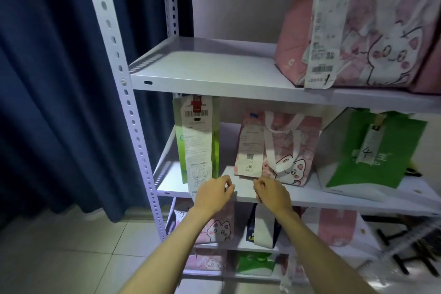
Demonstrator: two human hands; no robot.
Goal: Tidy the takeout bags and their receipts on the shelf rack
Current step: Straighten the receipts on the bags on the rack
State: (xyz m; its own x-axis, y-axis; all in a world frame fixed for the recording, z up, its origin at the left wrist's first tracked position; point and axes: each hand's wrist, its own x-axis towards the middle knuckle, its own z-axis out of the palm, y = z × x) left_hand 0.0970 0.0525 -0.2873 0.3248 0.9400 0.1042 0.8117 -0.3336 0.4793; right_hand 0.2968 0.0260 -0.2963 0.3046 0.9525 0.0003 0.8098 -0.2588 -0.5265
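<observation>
Both hands reach toward the front edge of the middle shelf of the white rack. The left hand has loosely curled fingers that hold nothing I can make out; they sit just right of the bottom end of a long receipt, and the blur leaves it unclear whether they touch it. That receipt hangs down the front of a green-and-white bag standing above and left of the left fingers. The right hand is also loosely curled, fingers bent inward over the shelf lip, gripping nothing visible. Just above the right fingers stands a pink cat bag with white handles, and its receipt, marked 046, hangs down its left face, ending just above the gap between the two hands. Further right of the right hand sits a green bag with a slip marked 4. On the shelf above, well up and right of both hands, a larger pink cat bag carries a long receipt. Below the wrists, more bags stand on lower shelves. A dark blue curtain hangs to the left.
</observation>
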